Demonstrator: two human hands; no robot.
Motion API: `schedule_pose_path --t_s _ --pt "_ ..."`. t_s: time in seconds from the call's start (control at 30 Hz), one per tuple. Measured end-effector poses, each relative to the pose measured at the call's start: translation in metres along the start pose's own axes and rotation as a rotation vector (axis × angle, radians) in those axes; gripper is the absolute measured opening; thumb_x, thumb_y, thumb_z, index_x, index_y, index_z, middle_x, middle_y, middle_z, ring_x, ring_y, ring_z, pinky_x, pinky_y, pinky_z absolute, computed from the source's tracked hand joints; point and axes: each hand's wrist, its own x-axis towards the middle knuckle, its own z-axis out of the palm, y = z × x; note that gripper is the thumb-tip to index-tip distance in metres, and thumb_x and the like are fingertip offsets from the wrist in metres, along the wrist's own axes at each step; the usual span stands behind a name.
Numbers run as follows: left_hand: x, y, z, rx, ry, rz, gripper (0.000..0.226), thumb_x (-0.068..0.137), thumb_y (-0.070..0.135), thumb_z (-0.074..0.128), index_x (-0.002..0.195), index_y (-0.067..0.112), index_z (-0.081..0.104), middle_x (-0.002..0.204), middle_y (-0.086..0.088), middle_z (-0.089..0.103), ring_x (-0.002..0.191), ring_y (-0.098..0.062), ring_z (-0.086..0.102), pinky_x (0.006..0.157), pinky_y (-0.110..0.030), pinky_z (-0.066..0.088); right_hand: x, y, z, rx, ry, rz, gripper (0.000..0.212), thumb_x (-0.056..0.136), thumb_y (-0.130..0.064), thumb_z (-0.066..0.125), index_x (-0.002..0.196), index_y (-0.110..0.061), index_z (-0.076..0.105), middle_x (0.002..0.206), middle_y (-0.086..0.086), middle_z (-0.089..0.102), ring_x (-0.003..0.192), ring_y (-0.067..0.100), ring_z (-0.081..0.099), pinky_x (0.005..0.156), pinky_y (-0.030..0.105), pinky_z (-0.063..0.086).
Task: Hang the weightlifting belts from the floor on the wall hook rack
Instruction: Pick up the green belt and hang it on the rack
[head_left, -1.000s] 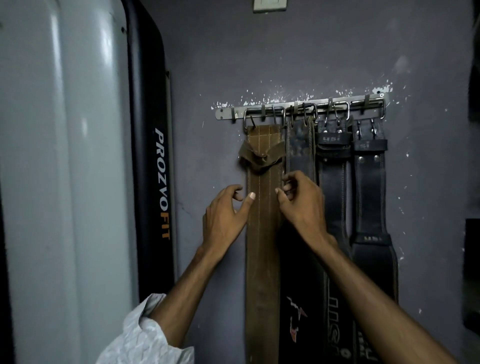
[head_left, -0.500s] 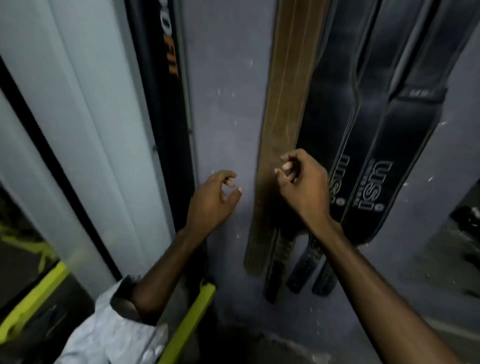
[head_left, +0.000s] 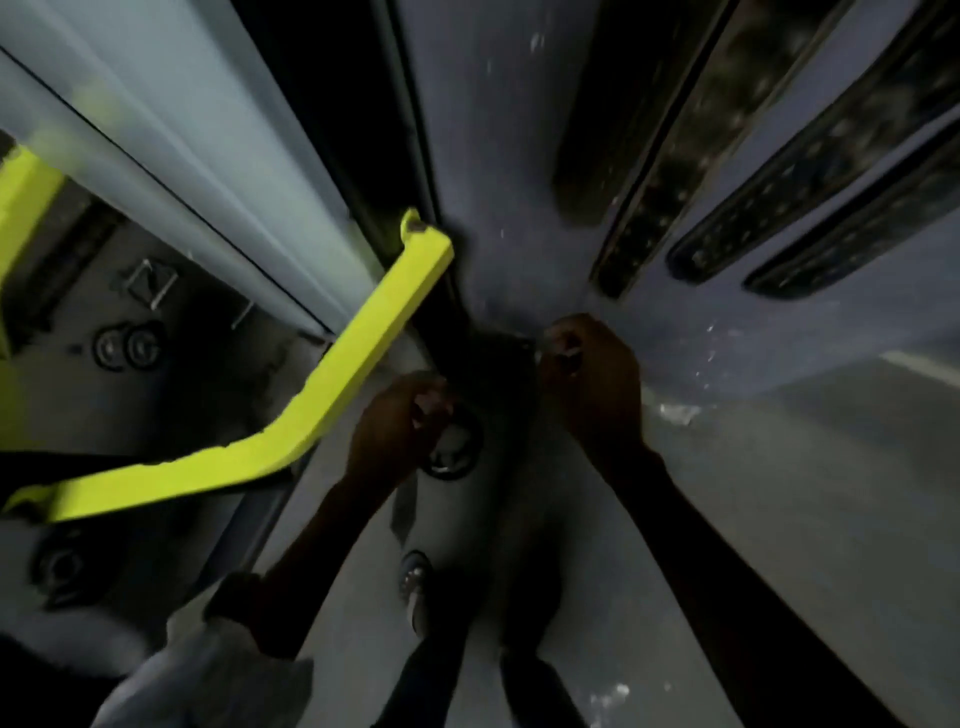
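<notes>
I look down at the foot of the grey wall. A dark belt (head_left: 485, 358) lies on the floor against the wall, with a rolled part (head_left: 453, 451) beside it. My left hand (head_left: 397, 434) hangs over the rolled part, fingers curled. At the belt's right end, by a small metal glint, my right hand (head_left: 589, 382) also has its fingers curled. The frame is dark and blurred, so any grip is unclear. The lower tips of the hung belts (head_left: 691, 171) show at the top right.
A bright yellow machine bar (head_left: 363, 358) slants across the floor left of my left hand. Pale upright pads (head_left: 171, 130) stand behind it. My shoe (head_left: 415, 577) is on the grey floor (head_left: 779, 493) below my hands.
My view has dropped from the hook rack down the hung belts to the floor. Both hands came down from the brown belt to the dark belt at the wall's foot.
</notes>
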Motion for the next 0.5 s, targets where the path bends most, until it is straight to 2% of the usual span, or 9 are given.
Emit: schedule_pose_path --t_s 0.1,0.2,0.33,0.43,0.5 --pt "-0.01 -0.077 0.066 0.064 -0.103 -0.117 0.032 0.089 0.029 0.069 0.121 0.026 0.064 0.109 0.003 0.071 0.084 -0.02 0.07 0.07 -0.036 0.057 -0.037 0.066 0.076 -0.067 -0.135 0.099 0.026 0.088 -0.029 0.059 0.102 -0.01 0.072 0.101 0.01 0.073 0.094 0.033 0.07 0.084 0.044 0.056" --pt "-0.012 -0.157 0.135 0.037 -0.157 -0.242 0.035 0.09 0.028 0.071 0.123 0.021 0.065 0.111 0.0 0.072 0.09 -0.023 0.071 0.076 -0.039 0.059 -0.076 0.139 0.163 -0.1 -0.242 0.141 0.022 0.091 -0.024 0.067 0.108 -0.011 0.072 0.104 0.01 0.073 0.093 0.031 0.07 0.081 0.044 0.057" --pt "-0.006 -0.244 0.218 -0.013 -0.175 -0.428 0.031 0.089 0.025 0.074 0.117 0.014 0.068 0.098 0.009 0.068 0.084 -0.01 0.065 0.076 -0.029 0.054 -0.12 0.212 0.273 -0.112 -0.339 0.169 0.021 0.091 -0.021 0.069 0.107 -0.009 0.075 0.107 0.012 0.075 0.097 0.032 0.071 0.086 0.042 0.058" --pt "-0.002 -0.307 0.276 -0.039 -0.203 -0.523 0.02 0.089 0.025 0.074 0.107 0.016 0.07 0.091 0.012 0.067 0.072 -0.002 0.06 0.064 -0.011 0.045 -0.148 0.258 0.352 -0.066 -0.406 0.272 0.018 0.092 -0.02 0.068 0.105 -0.009 0.075 0.101 0.013 0.075 0.093 0.032 0.072 0.083 0.044 0.058" --pt "0.0 -0.348 0.313 -0.008 -0.237 -0.544 0.015 0.09 0.03 0.072 0.102 0.021 0.069 0.085 0.017 0.066 0.066 0.004 0.058 0.054 -0.007 0.043 -0.168 0.289 0.405 -0.117 -0.478 0.248 0.02 0.092 -0.023 0.064 0.102 -0.009 0.075 0.1 0.013 0.075 0.093 0.033 0.071 0.084 0.04 0.056"
